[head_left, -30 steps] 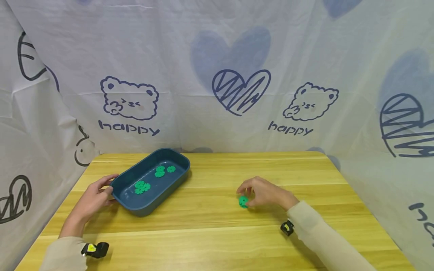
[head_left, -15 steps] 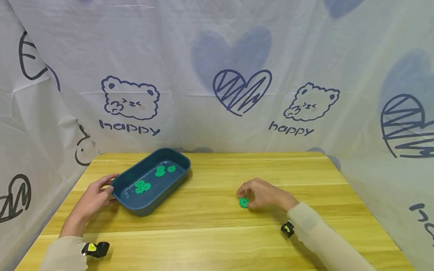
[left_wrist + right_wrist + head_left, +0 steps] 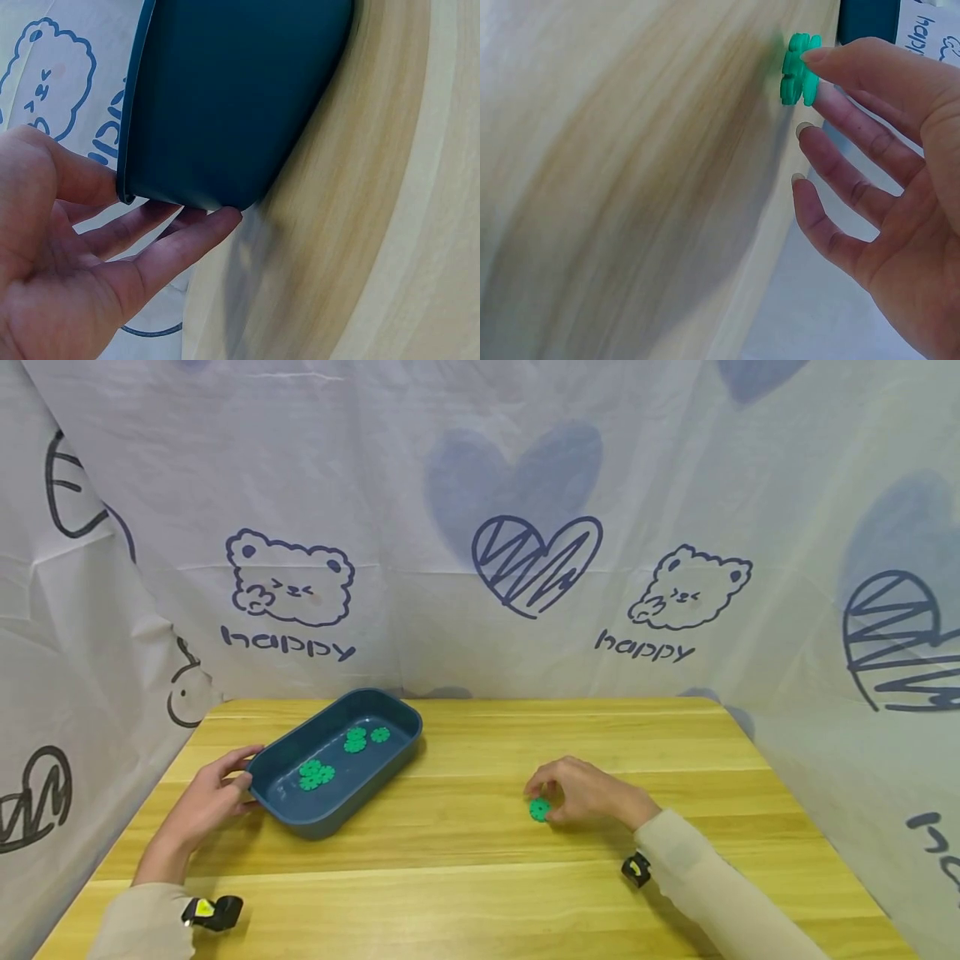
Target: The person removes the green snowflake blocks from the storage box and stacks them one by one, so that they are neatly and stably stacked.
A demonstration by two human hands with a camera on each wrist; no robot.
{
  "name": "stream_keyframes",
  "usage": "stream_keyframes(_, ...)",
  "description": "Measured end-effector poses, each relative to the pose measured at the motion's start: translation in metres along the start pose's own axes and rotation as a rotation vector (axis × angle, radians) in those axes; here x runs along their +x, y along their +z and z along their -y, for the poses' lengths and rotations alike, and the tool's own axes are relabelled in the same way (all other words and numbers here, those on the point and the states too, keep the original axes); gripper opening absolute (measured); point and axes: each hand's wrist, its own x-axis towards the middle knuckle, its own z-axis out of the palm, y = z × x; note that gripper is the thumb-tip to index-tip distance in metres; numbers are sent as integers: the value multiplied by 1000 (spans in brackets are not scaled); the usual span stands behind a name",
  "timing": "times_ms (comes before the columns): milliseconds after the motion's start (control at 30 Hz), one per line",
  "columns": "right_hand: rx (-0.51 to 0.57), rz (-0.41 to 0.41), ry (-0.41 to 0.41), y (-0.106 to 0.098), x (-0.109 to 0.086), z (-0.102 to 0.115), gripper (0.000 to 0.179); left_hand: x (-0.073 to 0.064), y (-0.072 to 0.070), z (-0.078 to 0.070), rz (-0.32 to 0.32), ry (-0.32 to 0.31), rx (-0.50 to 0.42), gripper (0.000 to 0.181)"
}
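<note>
My left hand (image 3: 206, 797) grips the near-left end of a dark blue plastic bin (image 3: 330, 818). In the left wrist view the thumb lies at the bin's rim and the fingers press against its outer wall. Several green notched plastic discs (image 3: 309, 782) lie on the bin's floor, some overlapping. Right of the bin, my right hand (image 3: 585, 789) pinches green notched discs (image 3: 799, 69) with thumb and forefinger, close over the table. Seen edge-on in the right wrist view, they are two discs stacked together. The other right fingers are loosely bent and hold nothing.
A wooden table (image 3: 450, 902) carries everything. Behind it and at both sides hangs a white cloth (image 3: 465, 635) printed with hearts and bears. Each sleeve carries a black wrist camera (image 3: 636, 868).
At the right fingertips the discs have settled slightly lower and lie flatter, more in line with each other. The left hand and the bin have kept their places.
</note>
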Motion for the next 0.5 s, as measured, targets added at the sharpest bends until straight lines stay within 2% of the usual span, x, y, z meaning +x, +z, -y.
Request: stream_keyframes(500,0,6,-1,1,-2,-2,34,0,1,-1,-3,5,-9,53)
